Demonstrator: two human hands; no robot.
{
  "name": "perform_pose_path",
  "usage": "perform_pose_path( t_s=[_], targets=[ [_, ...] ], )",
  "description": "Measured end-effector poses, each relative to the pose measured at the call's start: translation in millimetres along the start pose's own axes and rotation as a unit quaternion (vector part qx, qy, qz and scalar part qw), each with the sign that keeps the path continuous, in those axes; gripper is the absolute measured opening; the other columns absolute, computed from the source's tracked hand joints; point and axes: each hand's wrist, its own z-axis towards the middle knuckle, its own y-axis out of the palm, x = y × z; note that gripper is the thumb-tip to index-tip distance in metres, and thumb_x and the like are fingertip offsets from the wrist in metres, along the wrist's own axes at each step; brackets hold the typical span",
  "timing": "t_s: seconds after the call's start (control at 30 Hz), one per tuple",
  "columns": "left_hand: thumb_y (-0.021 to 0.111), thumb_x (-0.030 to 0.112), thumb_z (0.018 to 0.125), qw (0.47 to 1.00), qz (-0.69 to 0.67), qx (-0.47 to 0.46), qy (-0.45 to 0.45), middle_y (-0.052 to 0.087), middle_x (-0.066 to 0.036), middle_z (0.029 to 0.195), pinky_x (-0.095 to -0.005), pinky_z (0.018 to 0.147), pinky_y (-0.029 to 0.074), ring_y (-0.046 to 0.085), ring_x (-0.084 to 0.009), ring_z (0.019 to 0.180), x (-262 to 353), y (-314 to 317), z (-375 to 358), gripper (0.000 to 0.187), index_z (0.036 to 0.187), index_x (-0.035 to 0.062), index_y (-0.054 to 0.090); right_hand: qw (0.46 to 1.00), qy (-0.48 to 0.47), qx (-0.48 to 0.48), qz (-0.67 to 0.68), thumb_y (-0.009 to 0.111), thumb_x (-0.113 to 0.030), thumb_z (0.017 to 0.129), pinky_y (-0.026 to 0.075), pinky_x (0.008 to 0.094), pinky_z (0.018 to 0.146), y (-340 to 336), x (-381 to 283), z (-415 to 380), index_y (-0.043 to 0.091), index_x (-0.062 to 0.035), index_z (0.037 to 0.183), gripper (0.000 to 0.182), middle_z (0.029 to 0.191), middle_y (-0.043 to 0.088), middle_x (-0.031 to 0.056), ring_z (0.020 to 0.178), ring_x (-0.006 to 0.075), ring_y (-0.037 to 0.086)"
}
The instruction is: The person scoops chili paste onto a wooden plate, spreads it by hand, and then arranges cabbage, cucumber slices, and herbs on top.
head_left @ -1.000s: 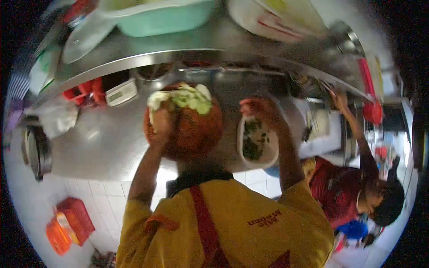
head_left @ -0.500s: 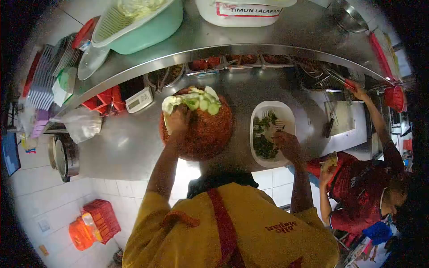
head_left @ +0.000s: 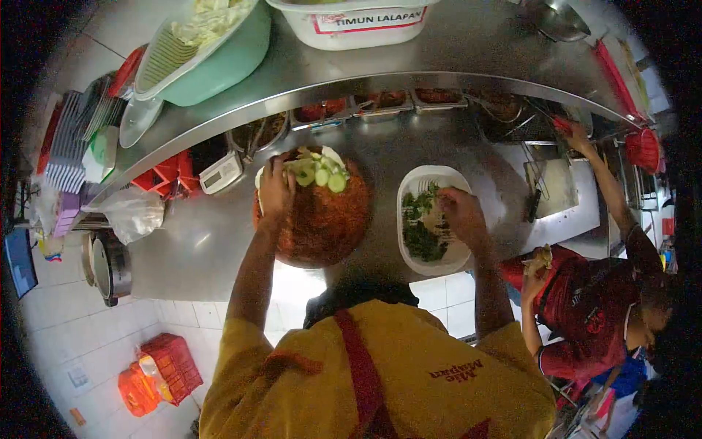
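Note:
A round reddish-brown dish (head_left: 325, 227) sits on the steel counter, with cucumber slices (head_left: 322, 175) and pale cabbage along its far edge. My left hand (head_left: 276, 192) rests over the dish's far left edge, fingers stretched out and slightly apart against the cabbage. To the right stands a white slotted basket (head_left: 459, 260) holding dark green leaves (head_left: 422, 238). Over the basket's right side is my right hand (head_left: 461, 212), its fingertips pinched together on some leaves near the far end.
A steel shelf (head_left: 468, 62) carries a green basket (head_left: 219, 73) and a white tub (head_left: 351, 29). Under it are sauce trays (head_left: 380, 102) and a scale (head_left: 221, 173). At right, a co-worker (head_left: 592, 307) reaches across the counter beside a tray (head_left: 557, 192).
The view has shifted slightly. My left hand's fingers have straightened toward the dish's far edge. My right hand has moved to the far end of the leaf basket. The co-worker's reaching hand has shifted.

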Motion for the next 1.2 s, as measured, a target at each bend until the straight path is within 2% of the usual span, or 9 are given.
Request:
perform_pose_path(
  t_s=[0.17, 0.33, 0.43, 0.5, 0.57, 0.7, 0.87, 0.97, 1.2],
  targets=[
    [0.053, 0.018, 0.087, 0.975, 0.158, -0.072, 0.140, 0.057, -0.014, 0.112, -0.0521, 0.090, 0.039, 0.053, -0.0320, 0.105, -43.3, 8.9, 21.4, 0.033, 0.119, 0.0137, 0.056, 0.987, -0.075, -0.120, 0.070, 0.060, -0.019, 0.090, 0.051, 0.0379, 0.084, 88.2, -84.6, 77.8, 0.063, -0.0040, 0.113, 0.028, 0.108, 0.065, 0.0197, 0.097, 0.0306, 0.064],
    [0.053, 0.023, 0.085, 0.955, 0.178, -0.051, 0.230, 0.064, -0.011, 0.096, -0.0560, 0.095, 0.037, 0.060, -0.0301, 0.097, -85.9, 43.9, 30.1, 0.031, 0.114, 0.0140, 0.061, 0.960, -0.276, -0.025, -0.041, 0.061, -0.021, 0.087, 0.047, 0.0450, 0.092, 198.0, -131.8, 134.3, 0.059, -0.0078, 0.120, 0.035, 0.119, 0.059, 0.0212, 0.104, 0.0371, 0.059],
    [0.053, 0.026, 0.085, 0.933, 0.253, -0.188, 0.172, 0.062, -0.012, 0.115, -0.0489, 0.100, 0.038, 0.057, -0.0306, 0.110, -112.3, 74.5, 32.4, 0.040, 0.123, 0.0114, 0.057, 0.954, -0.281, 0.059, -0.088, 0.062, -0.020, 0.085, 0.048, 0.0450, 0.089, 243.7, -135.9, 145.2, 0.060, -0.0071, 0.116, 0.034, 0.118, 0.059, 0.0203, 0.103, 0.0370, 0.059],
    [0.052, 0.027, 0.086, 0.915, 0.257, -0.252, 0.181, 0.062, -0.012, 0.120, -0.0471, 0.102, 0.038, 0.056, -0.0302, 0.113, -137.7, 91.7, 39.2, 0.042, 0.125, 0.0115, 0.056, 0.970, -0.220, -0.041, -0.099, 0.061, -0.018, 0.085, 0.051, 0.0454, 0.085, 251.9, -138.7, 154.8, 0.060, -0.0055, 0.116, 0.033, 0.115, 0.059, 0.0193, 0.101, 0.0368, 0.060],
    [0.058, 0.028, 0.082, 0.967, 0.131, -0.059, 0.212, 0.069, -0.014, 0.089, -0.0513, 0.089, 0.045, 0.067, -0.0293, 0.087, -84.8, 41.2, 47.1, 0.027, 0.104, 0.0163, 0.068, 0.974, -0.210, -0.043, -0.070, 0.059, -0.015, 0.085, 0.053, 0.0456, 0.080, 264.6, -132.3, 155.9, 0.059, -0.0040, 0.115, 0.032, 0.112, 0.059, 0.0187, 0.098, 0.0366, 0.061],
    [0.056, 0.030, 0.086, 0.972, 0.142, -0.125, 0.140, 0.069, -0.014, 0.091, -0.0484, 0.085, 0.048, 0.067, -0.0309, 0.085, -98.0, 58.1, 53.2, 0.027, 0.107, 0.0194, 0.068, 0.960, -0.271, 0.052, -0.049, 0.055, -0.012, 0.087, 0.054, 0.0464, 0.076, 291.3, -102.0, 157.9, 0.057, -0.0023, 0.117, 0.031, 0.108, 0.060, 0.0200, 0.094, 0.0366, 0.062],
    [0.054, 0.031, 0.091, 0.977, 0.129, -0.094, 0.140, 0.069, -0.013, 0.090, -0.0494, 0.080, 0.050, 0.066, -0.0323, 0.083, -91.9, 56.4, 57.2, 0.025, 0.111, 0.0200, 0.066, 0.968, -0.235, 0.039, -0.076, 0.054, -0.011, 0.088, 0.054, 0.0458, 0.079, 277.6, -122.8, 153.5, 0.055, -0.0024, 0.122, 0.035, 0.110, 0.059, 0.0225, 0.098, 0.0362, 0.061],
    [0.057, 0.031, 0.090, 0.966, 0.106, -0.235, 0.002, 0.068, -0.013, 0.089, -0.0496, 0.077, 0.051, 0.066, -0.0316, 0.080, -79.0, 39.1, 61.9, 0.026, 0.113, 0.0213, 0.065, 0.969, -0.236, 0.067, -0.035, 0.055, -0.014, 0.090, 0.054, 0.0445, 0.081, 275.1, -122.6, 149.0, 0.053, -0.0020, 0.124, 0.036, 0.113, 0.059, 0.0222, 0.098, 0.0354, 0.062],
    [0.061, 0.019, 0.091, 0.987, -0.148, -0.037, -0.046, 0.068, -0.014, 0.096, -0.0386, 0.071, 0.052, 0.065, -0.0288, 0.081, -56.8, -14.6, 27.4, 0.020, 0.107, 0.0092, 0.067, 0.961, -0.162, -0.142, 0.175, 0.062, -0.020, 0.092, 0.053, 0.0356, 0.082, 129.7, -109.9, 77.3, 0.060, -0.0018, 0.118, 0.032, 0.101, 0.068, 0.0140, 0.091, 0.0238, 0.067]
  ],
)
